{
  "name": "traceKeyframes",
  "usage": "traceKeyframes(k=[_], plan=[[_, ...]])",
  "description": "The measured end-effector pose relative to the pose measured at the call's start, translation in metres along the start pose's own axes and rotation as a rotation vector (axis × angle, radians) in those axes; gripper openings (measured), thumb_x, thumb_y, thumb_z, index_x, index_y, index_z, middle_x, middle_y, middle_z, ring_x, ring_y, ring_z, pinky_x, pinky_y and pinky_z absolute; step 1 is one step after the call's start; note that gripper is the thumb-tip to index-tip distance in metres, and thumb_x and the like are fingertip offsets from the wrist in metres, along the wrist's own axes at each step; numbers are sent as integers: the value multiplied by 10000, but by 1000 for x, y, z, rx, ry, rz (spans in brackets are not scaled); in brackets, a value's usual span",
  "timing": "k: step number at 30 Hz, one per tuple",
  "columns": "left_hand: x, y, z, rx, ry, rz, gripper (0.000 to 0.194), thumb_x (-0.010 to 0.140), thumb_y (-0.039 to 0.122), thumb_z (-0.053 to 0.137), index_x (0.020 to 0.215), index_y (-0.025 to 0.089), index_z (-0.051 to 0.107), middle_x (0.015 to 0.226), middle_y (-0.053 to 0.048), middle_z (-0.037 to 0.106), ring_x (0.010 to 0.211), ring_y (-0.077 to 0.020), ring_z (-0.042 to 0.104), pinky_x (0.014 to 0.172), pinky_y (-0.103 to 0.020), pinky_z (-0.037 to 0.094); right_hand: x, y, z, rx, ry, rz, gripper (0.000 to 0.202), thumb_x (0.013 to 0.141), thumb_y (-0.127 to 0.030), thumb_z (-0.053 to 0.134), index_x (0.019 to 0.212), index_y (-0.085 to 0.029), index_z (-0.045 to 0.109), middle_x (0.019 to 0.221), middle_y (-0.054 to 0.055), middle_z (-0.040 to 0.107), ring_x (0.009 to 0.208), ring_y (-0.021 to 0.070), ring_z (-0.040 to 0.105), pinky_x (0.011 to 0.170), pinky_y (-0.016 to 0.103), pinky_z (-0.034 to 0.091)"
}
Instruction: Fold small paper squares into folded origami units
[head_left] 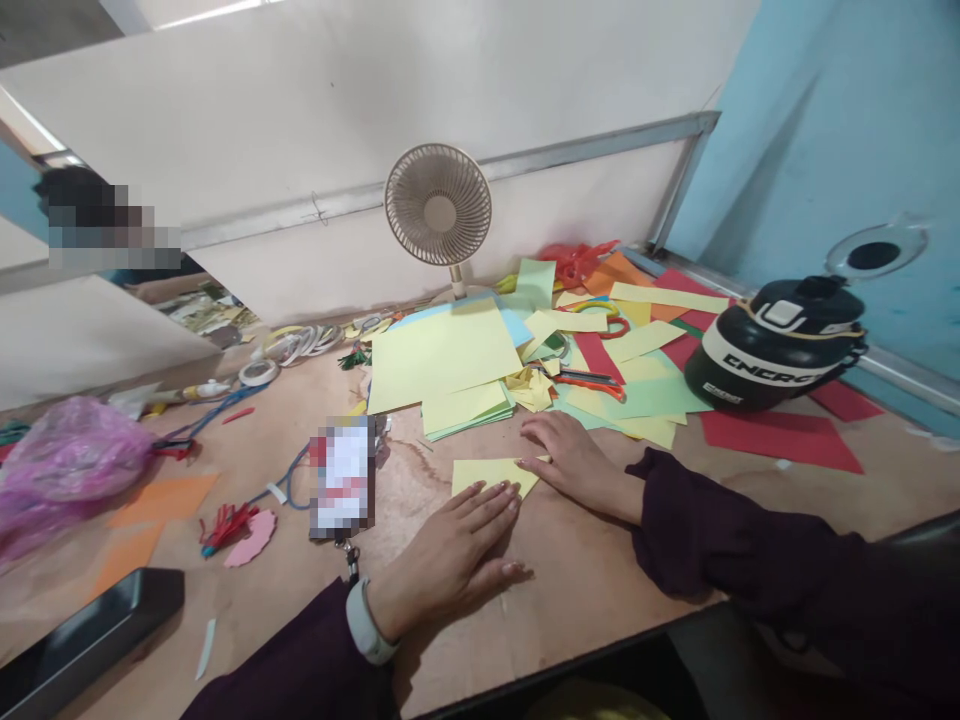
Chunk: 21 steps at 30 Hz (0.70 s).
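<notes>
The yellow paper (480, 475) lies near the table's (487, 640) near edge, around the middle. My left hand (457, 545) rests flat on its near side, fingers nearly straight and together. My right hand (574, 465) touches its right end, fingers slightly bent, gripping nothing that I can see. Beyond it sit a paper stack (469, 408) and a fan (439, 205); a black jug (776, 345) stands far right.
</notes>
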<state>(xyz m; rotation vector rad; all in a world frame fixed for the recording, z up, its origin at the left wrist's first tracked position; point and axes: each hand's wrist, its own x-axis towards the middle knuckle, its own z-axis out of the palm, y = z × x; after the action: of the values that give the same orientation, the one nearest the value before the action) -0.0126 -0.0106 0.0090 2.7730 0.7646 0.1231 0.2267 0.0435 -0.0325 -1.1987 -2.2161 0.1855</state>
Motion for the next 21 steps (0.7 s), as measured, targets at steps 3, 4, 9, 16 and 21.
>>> traceKeyframes(k=[3,4,9,16,21], plan=[[1,1,-1,23,-16,-6,617,995,525,409,1481,149,358,1525,-125,372,1419,-270,355,1174,-476,312,-3,7,2,-140,27,9,302,886,-311,641,1147,-165,597,1234,158,613,1130,312,544,988,504,435],[1,1,-2,31,-22,-7,616,996,530,402,1480,150,360,1527,-123,369,1420,-267,353,1176,-467,311,-4,10,2,-187,29,19,319,896,-318,625,1169,-155,599,1251,162,610,1143,313,543,1004,507,426],[2,1,-2,63,-31,-2,620,1000,546,372,1477,150,361,1535,-117,357,1425,-260,345,1180,-454,309,-7,16,0,-303,33,65,365,935,-312,544,1234,-109,593,1294,185,600,1206,315,529,1060,501,396],[0,1,0,96,41,19,610,996,530,400,1467,143,371,1500,-138,425,1391,-279,399,1157,-465,346,-13,-16,-1,-271,-61,-70,590,930,-337,502,1442,-69,383,1510,196,393,1432,303,282,1171,543,232],[1,3,-1,93,116,19,564,970,514,472,1396,145,465,1389,-152,518,1303,-308,466,1104,-484,406,-17,-23,-3,-292,-168,-65,634,932,-329,490,1487,-76,316,1556,207,307,1459,324,214,1170,571,197]])
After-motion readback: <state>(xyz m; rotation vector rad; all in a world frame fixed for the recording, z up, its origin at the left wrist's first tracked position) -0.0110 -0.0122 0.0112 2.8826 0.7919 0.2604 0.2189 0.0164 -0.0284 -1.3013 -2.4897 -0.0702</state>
